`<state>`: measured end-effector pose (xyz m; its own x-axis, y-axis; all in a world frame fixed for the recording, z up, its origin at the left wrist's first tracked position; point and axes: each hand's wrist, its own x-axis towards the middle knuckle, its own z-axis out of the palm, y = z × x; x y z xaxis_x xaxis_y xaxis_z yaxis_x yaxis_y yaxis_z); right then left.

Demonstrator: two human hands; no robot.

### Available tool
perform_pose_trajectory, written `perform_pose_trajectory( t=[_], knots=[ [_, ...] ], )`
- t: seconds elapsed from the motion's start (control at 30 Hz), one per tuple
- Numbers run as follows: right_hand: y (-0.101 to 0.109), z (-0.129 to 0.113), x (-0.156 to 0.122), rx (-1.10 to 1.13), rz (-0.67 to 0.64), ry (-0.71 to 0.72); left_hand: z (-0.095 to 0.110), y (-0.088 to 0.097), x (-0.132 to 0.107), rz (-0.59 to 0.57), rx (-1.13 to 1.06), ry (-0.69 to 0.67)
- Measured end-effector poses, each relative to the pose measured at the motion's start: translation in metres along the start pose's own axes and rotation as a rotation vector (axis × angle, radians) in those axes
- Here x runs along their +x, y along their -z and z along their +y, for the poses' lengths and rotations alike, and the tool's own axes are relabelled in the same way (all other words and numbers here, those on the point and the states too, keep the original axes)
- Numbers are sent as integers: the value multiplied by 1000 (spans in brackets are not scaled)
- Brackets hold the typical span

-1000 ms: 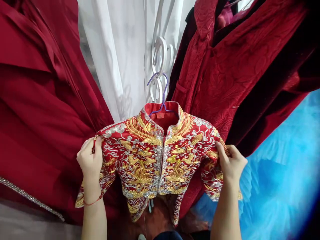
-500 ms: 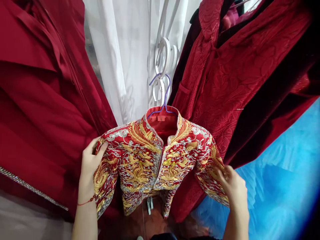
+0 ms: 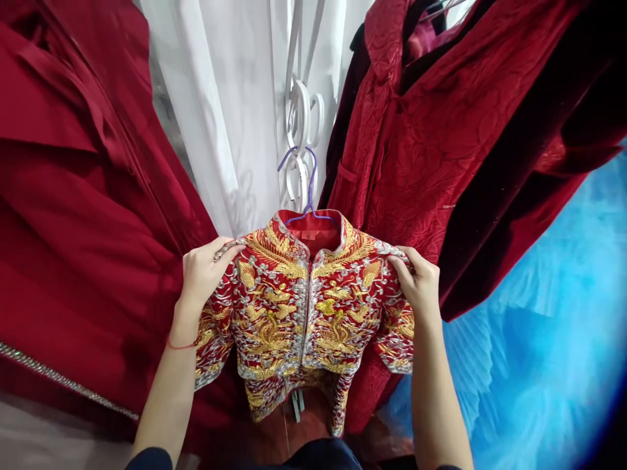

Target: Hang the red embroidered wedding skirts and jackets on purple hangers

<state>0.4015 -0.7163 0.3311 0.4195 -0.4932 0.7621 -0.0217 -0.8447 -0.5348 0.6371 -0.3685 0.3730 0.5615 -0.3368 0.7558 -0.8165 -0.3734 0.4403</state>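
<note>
A red jacket (image 3: 281, 307) with gold and silver embroidery and a stand-up collar hangs in front of me on a purple hanger (image 3: 311, 176). Its front is closed down the middle, and a size tag (image 3: 308, 235) shows inside the collar. My left hand (image 3: 206, 269) pinches the shoulder on the left side, thumb in front and fingers behind. On the other shoulder, my right hand (image 3: 416, 277) grips the cloth the same way. The jacket's sleeves hang down beneath both hands.
White rings (image 3: 300, 117) on a stand carry the purple hanger, before a white curtain (image 3: 215, 98). Dark red garments (image 3: 88, 209) hang at the left, a red patterned dress (image 3: 392, 176) at the right. Blue feathery fabric (image 3: 519, 326) lies at lower right.
Both hands have moved from the sleeves up and inward to the jacket's shoulders. The jacket's sleeves now hang closer to its body. The view has shifted slightly.
</note>
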Motion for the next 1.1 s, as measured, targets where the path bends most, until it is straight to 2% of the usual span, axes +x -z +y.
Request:
perform_pose_trajectory(
  t=[0.1,0.17,0.27,0.4,0.47,0.53,0.6,0.7,0.83,0.97,1.1],
  knots=[
    [4,2,-2,96,-60,-104,2,5,11,-188,-131,93],
    [4,8,-3,190,-82,-179,-3,6,8,-267,-274,162],
    [2,28,-14,360,-126,-324,-24,5,-12,-227,-409,261],
    [2,58,-49,488,-152,-494,-63,2,-55,-104,-424,416],
    [3,70,-68,496,-126,-577,-77,0,-73,-43,-405,514],
    [2,78,-84,468,-49,-647,-82,-1,-87,-17,-409,580],
    [-1,79,-95,389,55,-650,-79,-3,-96,-6,-439,610],
    [-8,75,-106,237,163,-553,-71,-10,-106,53,-460,645],
    [-16,78,-114,133,191,-466,-67,-28,-118,183,-446,714],
    [-21,103,-118,156,215,-476,-64,-44,-130,277,-459,819],
    [-28,120,-120,176,236,-460,-55,-50,-139,407,-381,795]
  ],
)
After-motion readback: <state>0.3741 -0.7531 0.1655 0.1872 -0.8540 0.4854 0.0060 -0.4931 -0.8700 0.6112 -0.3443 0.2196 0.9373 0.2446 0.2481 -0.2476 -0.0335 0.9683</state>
